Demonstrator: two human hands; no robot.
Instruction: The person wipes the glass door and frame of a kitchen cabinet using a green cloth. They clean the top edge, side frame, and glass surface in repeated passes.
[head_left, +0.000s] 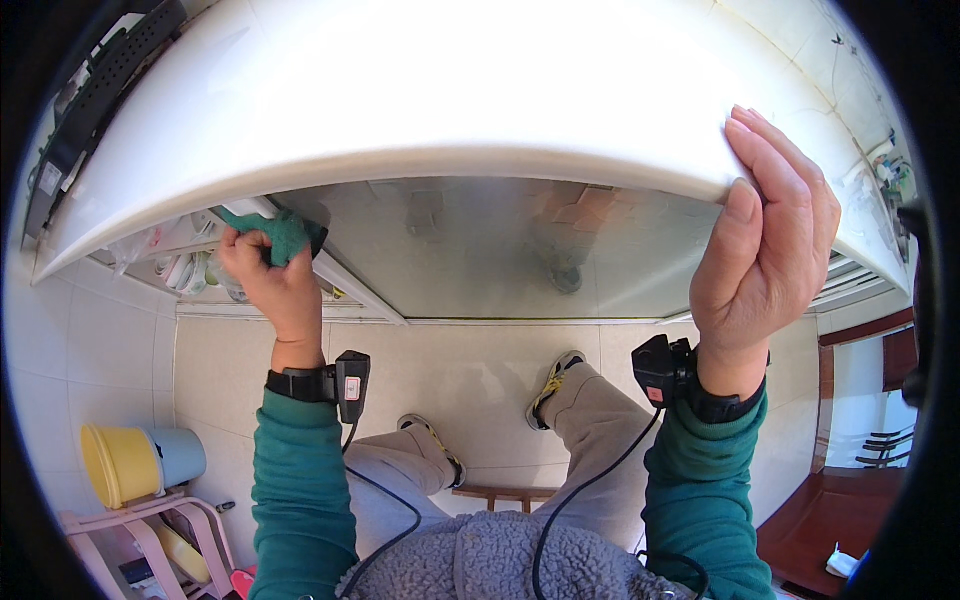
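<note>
Bunched in my left hand (277,285) is a green cloth (285,236). My fingers are closed on it, and it lies against the upper part of the sliding door's frame, just under the front edge of the white countertop (450,95). The frosted glass door (470,260) of the lower cabinet stands to the right of this hand. On the right, my right hand (765,235) leans on the counter's edge, fingers stretched out over the top and thumb apart. It holds nothing.
Left of the door, the cabinet gap shows bagged items and dishes (185,272). A yellow bucket (120,465) and a blue one (180,460) rest on a pink rack (140,520) at lower left. A dark red wooden table (830,520) stands at lower right.
</note>
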